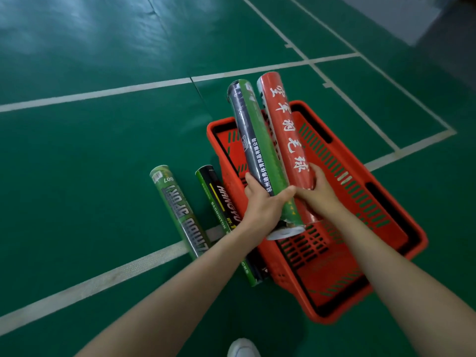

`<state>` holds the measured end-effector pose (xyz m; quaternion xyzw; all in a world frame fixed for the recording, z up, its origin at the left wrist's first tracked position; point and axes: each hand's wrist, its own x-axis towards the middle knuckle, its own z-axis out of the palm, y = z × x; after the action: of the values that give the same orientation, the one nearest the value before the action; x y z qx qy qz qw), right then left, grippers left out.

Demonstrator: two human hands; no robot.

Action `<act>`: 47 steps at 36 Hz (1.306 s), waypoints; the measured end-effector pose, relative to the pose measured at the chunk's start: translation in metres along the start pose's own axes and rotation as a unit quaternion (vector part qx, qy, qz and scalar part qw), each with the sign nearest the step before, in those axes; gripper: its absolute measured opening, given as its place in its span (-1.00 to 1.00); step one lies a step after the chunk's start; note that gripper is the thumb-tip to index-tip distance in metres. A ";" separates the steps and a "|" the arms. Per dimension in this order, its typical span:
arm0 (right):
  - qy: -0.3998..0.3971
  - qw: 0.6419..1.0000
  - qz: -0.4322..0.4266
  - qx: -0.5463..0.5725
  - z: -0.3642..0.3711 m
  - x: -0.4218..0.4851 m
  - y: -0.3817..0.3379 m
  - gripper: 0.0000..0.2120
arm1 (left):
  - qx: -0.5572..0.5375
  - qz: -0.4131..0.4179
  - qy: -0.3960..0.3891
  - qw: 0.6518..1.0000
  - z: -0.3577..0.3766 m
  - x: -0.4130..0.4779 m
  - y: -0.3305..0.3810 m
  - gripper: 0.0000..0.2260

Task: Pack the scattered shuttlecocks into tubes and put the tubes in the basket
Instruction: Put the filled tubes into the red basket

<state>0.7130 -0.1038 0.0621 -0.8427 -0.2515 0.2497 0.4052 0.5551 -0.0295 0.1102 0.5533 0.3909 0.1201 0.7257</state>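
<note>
Grip: the left hand is wrapped round the lower part of the green-and-black tube, thumb across its front. The right hand clasps the red tube at about the same height. Both holds look firm. The two tubes sit side by side, close at the hands and fanning slightly apart at the far ends.

Position: both tubes are carried above the red basket, not yet resting in it. The white-capped near end of the green-and-black one hangs over the basket floor.

Orientation: each long axis runs from the person outward, with the near end low and the far end raised, leaning a little to the left. The far ends show beyond the basket's far rim. Both would have to come down flatter to lie along the basket's length.

Progress, as I judge it: no loose shuttlecocks are in sight, so the packing stage appears finished (what is inside the tubes cannot be seen). The visible part of the basket holds no tube — loading has barely begun. Two more await on the green court floor to its left: a green tube, and a black tube with a green edge lying just beside the basket's wall. Both point roughly the same way as the held pair, and the left forearm partly covers the second.

Remaining: set down the two in hand, then collect the two on the floor.
</note>
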 end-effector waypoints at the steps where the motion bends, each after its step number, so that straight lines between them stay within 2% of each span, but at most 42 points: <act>1: -0.004 1.000 0.000 -0.003 -0.004 -0.003 0.003 -0.20 | 0.003 -0.005 0.001 1.000 0.002 -0.003 0.001 -0.02; 5: -0.018 0.999 -0.004 -0.033 -0.016 -0.017 0.021 -0.16 | 0.007 -0.018 -0.003 1.000 0.013 -0.015 0.001 -0.05; 10: -0.027 0.989 -0.030 -0.142 -0.033 -0.037 0.053 -0.08 | 0.015 -0.039 -0.019 0.999 0.032 -0.032 -0.011 -0.04; 14: -0.056 0.967 0.034 -0.247 -0.050 -0.043 0.079 -0.04 | 0.040 -0.041 -0.015 0.998 0.046 -0.038 -0.021 -0.05; 20: -0.135 0.934 0.117 -0.311 -0.051 -0.020 0.089 -0.10 | 0.066 -0.062 -0.020 0.996 0.063 -0.043 -0.034 -0.04; 27: -0.164 0.892 0.126 -0.402 -0.045 0.003 0.108 -0.15 | 0.064 -0.100 -0.021 0.993 0.074 -0.032 -0.050 -0.07; 29: -0.154 0.903 0.131 -0.379 -0.043 0.006 0.113 -0.26 | 0.052 -0.124 -0.015 0.991 0.078 -0.028 -0.055 -0.04; 31: -0.109 0.933 0.081 -0.335 -0.039 0.009 0.107 -0.46 | 0.046 -0.146 -0.008 0.988 0.083 -0.023 -0.060 -0.01; 34: -0.036 0.984 0.001 -0.176 -0.035 0.006 0.074 -0.64 | 0.057 -0.163 0.012 0.985 0.091 -0.017 -0.064 -0.08; 36: -0.078 0.996 0.053 -0.007 -0.034 -0.004 0.048 -0.74 | 0.062 -0.174 0.017 0.983 0.095 -0.014 -0.066 -0.10; 37: -0.139 0.982 0.100 0.083 -0.034 -0.009 0.039 -0.77 | 0.061 -0.176 0.026 0.982 0.096 -0.012 -0.067 -0.11; 38: -0.199 0.961 0.138 0.133 -0.035 -0.013 0.032 -0.75 | 0.060 -0.176 0.032 0.982 0.096 -0.010 -0.069 -0.11; 39: -0.248 0.947 0.152 0.136 -0.035 -0.013 0.031 -0.70 | 0.060 -0.181 0.035 0.981 0.096 -0.009 -0.070 -0.12; 40: -0.276 0.940 0.155 0.126 -0.033 -0.013 0.032 -0.56 | 0.066 -0.178 0.031 0.981 0.096 -0.009 -0.071 -0.11; 42: -0.282 0.940 0.160 0.105 -0.028 -0.010 0.035 -0.25 | 0.085 -0.173 0.009 0.981 0.098 -0.012 -0.068 -0.04; 43: -0.280 0.940 0.164 0.104 -0.024 -0.008 0.037 -0.17 | 0.081 -0.170 -0.001 0.982 0.099 -0.011 -0.068 0.03; 45: -0.275 0.940 0.171 0.112 -0.017 -0.003 0.042 -0.18 | 0.072 -0.161 -0.001 0.984 0.096 0.007 -0.083 0.13; 47: -0.275 0.939 0.169 0.121 -0.016 0.002 0.044 -0.26 | 0.083 -0.158 0.024 0.984 0.090 0.039 -0.111 0.03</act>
<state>0.7343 -0.1349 0.0345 -0.7163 -0.1746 0.5649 0.3706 0.6151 -0.1100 0.0008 0.5393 0.4995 -0.0157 0.6777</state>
